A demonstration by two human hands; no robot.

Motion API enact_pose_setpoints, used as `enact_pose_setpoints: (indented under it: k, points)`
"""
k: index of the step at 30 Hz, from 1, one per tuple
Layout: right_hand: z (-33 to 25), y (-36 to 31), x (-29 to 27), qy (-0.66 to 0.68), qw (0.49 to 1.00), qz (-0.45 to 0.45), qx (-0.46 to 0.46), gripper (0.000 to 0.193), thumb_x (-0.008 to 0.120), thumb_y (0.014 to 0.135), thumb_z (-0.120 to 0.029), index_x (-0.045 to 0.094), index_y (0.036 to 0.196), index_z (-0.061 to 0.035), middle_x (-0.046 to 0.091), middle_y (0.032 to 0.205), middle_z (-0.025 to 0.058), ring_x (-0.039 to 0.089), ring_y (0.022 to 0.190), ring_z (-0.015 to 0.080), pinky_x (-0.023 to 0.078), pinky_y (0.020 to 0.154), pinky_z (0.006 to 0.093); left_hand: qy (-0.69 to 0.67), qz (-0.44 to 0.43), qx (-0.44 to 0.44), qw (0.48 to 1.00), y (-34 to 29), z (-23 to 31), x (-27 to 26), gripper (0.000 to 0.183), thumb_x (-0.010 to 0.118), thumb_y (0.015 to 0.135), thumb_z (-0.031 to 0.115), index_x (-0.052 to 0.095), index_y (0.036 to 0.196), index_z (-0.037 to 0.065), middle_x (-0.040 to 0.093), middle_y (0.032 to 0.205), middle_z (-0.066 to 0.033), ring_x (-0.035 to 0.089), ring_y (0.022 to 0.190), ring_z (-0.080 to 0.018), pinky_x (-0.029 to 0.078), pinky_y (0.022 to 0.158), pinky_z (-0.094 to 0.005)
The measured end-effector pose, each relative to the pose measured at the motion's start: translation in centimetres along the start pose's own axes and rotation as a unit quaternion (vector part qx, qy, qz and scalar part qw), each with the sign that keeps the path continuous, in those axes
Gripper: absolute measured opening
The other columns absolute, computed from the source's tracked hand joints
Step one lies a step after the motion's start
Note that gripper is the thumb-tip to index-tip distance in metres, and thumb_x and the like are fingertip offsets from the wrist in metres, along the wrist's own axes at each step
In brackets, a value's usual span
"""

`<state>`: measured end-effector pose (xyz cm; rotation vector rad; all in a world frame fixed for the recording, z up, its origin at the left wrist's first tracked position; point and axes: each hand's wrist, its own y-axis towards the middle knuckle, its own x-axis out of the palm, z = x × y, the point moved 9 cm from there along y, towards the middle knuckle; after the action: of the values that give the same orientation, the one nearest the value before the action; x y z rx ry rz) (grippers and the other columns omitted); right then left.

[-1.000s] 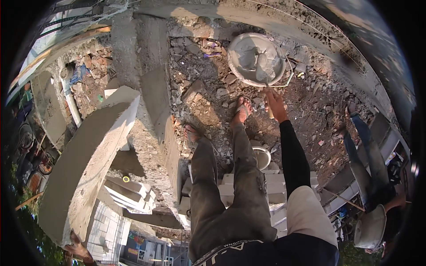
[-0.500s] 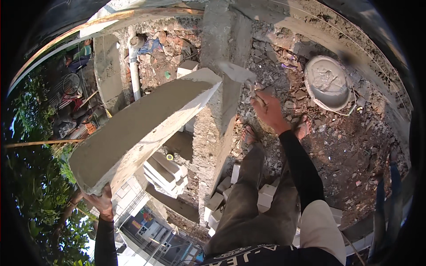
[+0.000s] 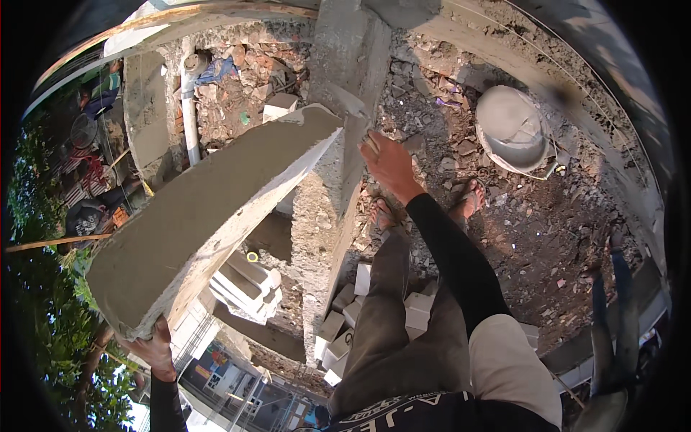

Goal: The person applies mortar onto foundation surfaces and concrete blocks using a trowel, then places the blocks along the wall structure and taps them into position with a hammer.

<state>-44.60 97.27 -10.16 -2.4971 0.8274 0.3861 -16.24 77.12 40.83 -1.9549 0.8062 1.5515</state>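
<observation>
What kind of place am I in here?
Most likely an outdoor building site. A bucket holding a grey, mortar-like mix stands on ground strewn with rubble, pale blocks lie near the legs, and the right hand holds a trowel.

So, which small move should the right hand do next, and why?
Probably draw the trowel lightly over the far end of the slab: the right hand holds it close by, the rim there looks uneven, and the left hand touches the near end.
</observation>
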Motion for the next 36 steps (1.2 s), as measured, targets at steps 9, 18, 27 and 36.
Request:
enact_pose_setpoints:
  k: [9,18,27,36]
  points:
    - [-4.6,-1.2,5.1,-0.031,0.994,-0.040,-0.099,0.040,0.063,0.093,-0.027,0.058,0.125,-0.0021,0.066,0.097,0.0178,0.068,0.082,0.0399,0.055,0.072,0.0487,-0.057,0.048,-0.045,0.996,0.6,0.2,-1.0,0.087,0.077,0.078,0.041,0.044,0.140,-0.009,0.054,0.132,-0.0239,0.052,0.122,-0.0319,0.040,0.105,-0.0452]
    - [-17.2,-10.1,-2.1,0.032,0.982,-0.092,-0.162,0.043,0.071,0.090,-0.022,0.058,0.127,-0.0043,0.062,0.093,0.0129,0.066,0.078,0.0328,0.054,0.064,0.0410,-0.058,0.042,0.006,0.997,4.2,6.1,-0.6,0.113,0.073,0.079,0.064,0.025,0.155,-0.005,0.039,0.152,-0.0285,0.047,0.136,-0.0406,0.037,0.112,-0.0475]
    - [-8.5,-8.2,-1.6,0.061,0.997,0.038,-0.021,0.047,0.067,0.091,-0.024,0.058,0.131,-0.0015,0.067,0.104,0.0199,0.067,0.091,0.0404,0.053,0.080,0.0483,-0.084,0.056,0.014,0.995,5.5,7.6,-1.3,0.108,0.071,0.080,0.061,0.028,0.156,-0.003,0.034,0.159,-0.0252,0.038,0.142,-0.0425,0.029,0.117,-0.0531]
    - [-19.8,-10.1,-1.7,0.087,0.984,-0.088,-0.130,0.047,0.068,0.091,-0.022,0.053,0.132,-0.0021,0.064,0.093,0.0149,0.066,0.079,0.0374,0.054,0.069,0.0475,-0.080,0.048,0.024,0.995,4.8,7.1,-1.8,0.109,0.072,0.079,0.060,0.027,0.157,-0.003,0.031,0.161,-0.0233,0.036,0.144,-0.0406,0.025,0.118,-0.0535]
